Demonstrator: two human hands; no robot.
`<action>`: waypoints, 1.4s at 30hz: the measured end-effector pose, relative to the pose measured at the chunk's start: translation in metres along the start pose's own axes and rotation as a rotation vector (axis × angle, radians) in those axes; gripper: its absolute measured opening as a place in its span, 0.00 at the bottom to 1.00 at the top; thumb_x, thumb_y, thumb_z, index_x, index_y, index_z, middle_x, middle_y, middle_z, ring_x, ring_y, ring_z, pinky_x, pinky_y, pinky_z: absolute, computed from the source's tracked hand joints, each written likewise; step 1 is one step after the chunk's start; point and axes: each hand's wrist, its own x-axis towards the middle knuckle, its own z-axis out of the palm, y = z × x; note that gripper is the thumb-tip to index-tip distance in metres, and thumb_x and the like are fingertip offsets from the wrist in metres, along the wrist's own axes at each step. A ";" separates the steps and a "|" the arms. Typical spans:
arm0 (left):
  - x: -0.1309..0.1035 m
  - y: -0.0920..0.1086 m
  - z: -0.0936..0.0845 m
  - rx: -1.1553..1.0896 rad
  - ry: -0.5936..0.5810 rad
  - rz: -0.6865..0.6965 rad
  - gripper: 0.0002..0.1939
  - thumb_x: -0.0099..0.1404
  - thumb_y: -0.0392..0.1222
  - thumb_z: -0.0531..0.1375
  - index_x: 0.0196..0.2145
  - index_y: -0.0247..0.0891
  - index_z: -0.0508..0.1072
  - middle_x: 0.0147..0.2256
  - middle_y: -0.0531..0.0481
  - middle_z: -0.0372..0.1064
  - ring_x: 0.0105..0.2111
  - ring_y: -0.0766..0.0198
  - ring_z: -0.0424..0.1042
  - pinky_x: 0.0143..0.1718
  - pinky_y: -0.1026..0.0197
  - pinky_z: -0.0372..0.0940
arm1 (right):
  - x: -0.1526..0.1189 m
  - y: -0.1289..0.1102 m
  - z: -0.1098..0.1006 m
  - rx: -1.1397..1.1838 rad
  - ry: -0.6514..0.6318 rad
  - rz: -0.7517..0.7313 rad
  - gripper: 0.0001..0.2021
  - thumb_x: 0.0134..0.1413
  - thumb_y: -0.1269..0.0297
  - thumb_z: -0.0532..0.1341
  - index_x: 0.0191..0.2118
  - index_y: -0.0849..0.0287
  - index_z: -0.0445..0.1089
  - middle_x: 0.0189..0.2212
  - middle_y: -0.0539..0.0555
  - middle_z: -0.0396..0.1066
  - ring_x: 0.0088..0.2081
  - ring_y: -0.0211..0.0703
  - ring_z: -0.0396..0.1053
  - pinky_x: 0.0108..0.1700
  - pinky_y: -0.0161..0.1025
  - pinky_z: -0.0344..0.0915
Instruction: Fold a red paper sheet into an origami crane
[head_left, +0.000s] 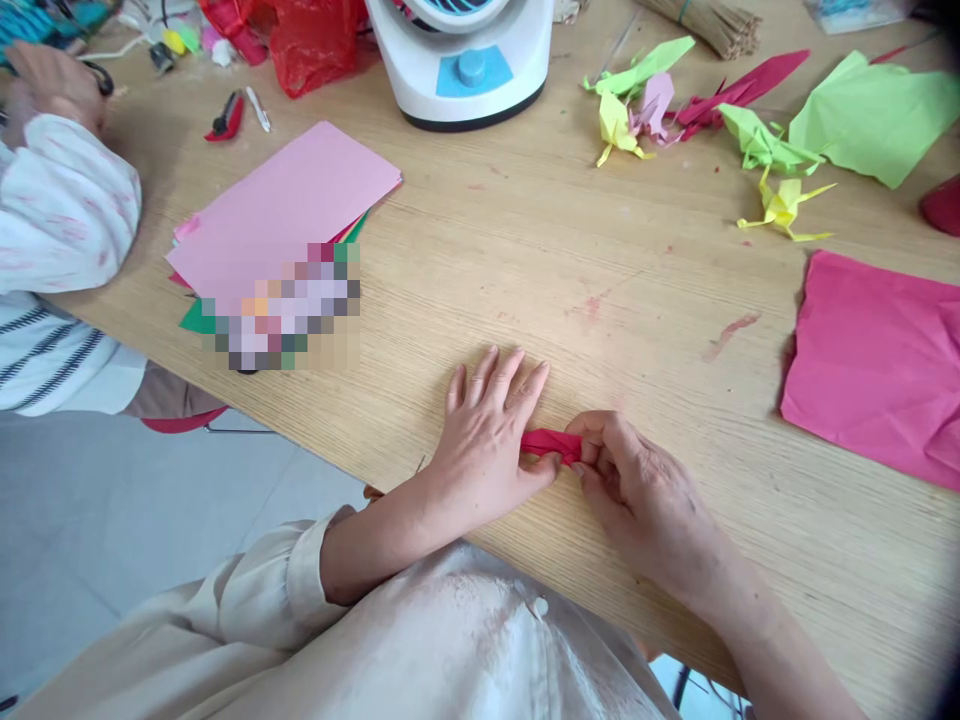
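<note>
A narrow folded strip of deep pink paper (551, 444) lies on the wooden table (480, 280) near its front edge. Over the strip's left end rests my left hand (487, 440), flat with its fingers spread, the thumb at the strip's lower edge. My right hand (637, 480) pinches the right end between curled fingers and thumb. Both ends of the paper are hidden under the hands. Farther right lies a creased pink sheet (874, 365), apart from my hands.
Pink and green paper sheets (292, 195) lie stacked on the left, partly blurred out. Behind stands a white fan (472, 95). Several folded paper figures (780, 205) lie at the back right, near a bundle of thin sticks (709, 22). Another person's sleeve (67, 205) rests at the left edge.
</note>
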 end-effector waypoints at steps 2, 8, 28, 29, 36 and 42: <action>0.002 0.000 -0.001 -0.001 -0.016 -0.007 0.46 0.57 0.48 0.65 0.69 0.37 0.52 0.71 0.37 0.43 0.70 0.38 0.40 0.67 0.34 0.40 | 0.000 0.000 -0.001 0.001 0.008 0.001 0.12 0.55 0.79 0.54 0.42 0.55 0.59 0.27 0.45 0.61 0.27 0.36 0.63 0.31 0.34 0.58; 0.007 -0.003 0.000 -0.015 -0.051 -0.007 0.49 0.58 0.50 0.66 0.70 0.37 0.49 0.71 0.36 0.40 0.71 0.36 0.36 0.67 0.31 0.38 | 0.000 0.001 -0.003 0.009 -0.029 0.045 0.15 0.54 0.80 0.53 0.44 0.55 0.60 0.28 0.45 0.62 0.27 0.35 0.63 0.31 0.33 0.58; 0.016 -0.007 0.000 0.072 -0.159 0.043 0.54 0.59 0.59 0.67 0.71 0.32 0.46 0.72 0.32 0.35 0.72 0.38 0.35 0.67 0.31 0.39 | 0.000 0.003 -0.003 0.016 -0.034 0.033 0.14 0.55 0.78 0.53 0.45 0.56 0.61 0.30 0.47 0.63 0.29 0.37 0.64 0.33 0.35 0.59; 0.016 -0.008 0.000 0.079 -0.155 0.040 0.55 0.59 0.60 0.67 0.71 0.32 0.46 0.72 0.32 0.34 0.72 0.38 0.35 0.67 0.32 0.40 | 0.001 0.003 -0.003 0.014 -0.036 0.032 0.14 0.55 0.78 0.53 0.45 0.56 0.61 0.30 0.46 0.63 0.29 0.37 0.64 0.33 0.35 0.59; 0.014 -0.011 0.002 0.124 -0.090 -0.018 0.58 0.55 0.68 0.66 0.71 0.35 0.47 0.72 0.31 0.33 0.71 0.34 0.34 0.67 0.31 0.39 | 0.003 0.002 0.002 -0.048 0.005 0.013 0.11 0.53 0.77 0.54 0.40 0.55 0.59 0.27 0.46 0.63 0.28 0.38 0.65 0.30 0.35 0.58; 0.014 -0.018 -0.006 0.059 -0.127 0.010 0.54 0.58 0.62 0.67 0.71 0.35 0.49 0.72 0.32 0.33 0.71 0.35 0.33 0.67 0.30 0.40 | 0.004 0.002 0.004 -0.085 0.022 0.005 0.11 0.52 0.77 0.54 0.40 0.54 0.59 0.26 0.46 0.62 0.27 0.38 0.65 0.29 0.35 0.57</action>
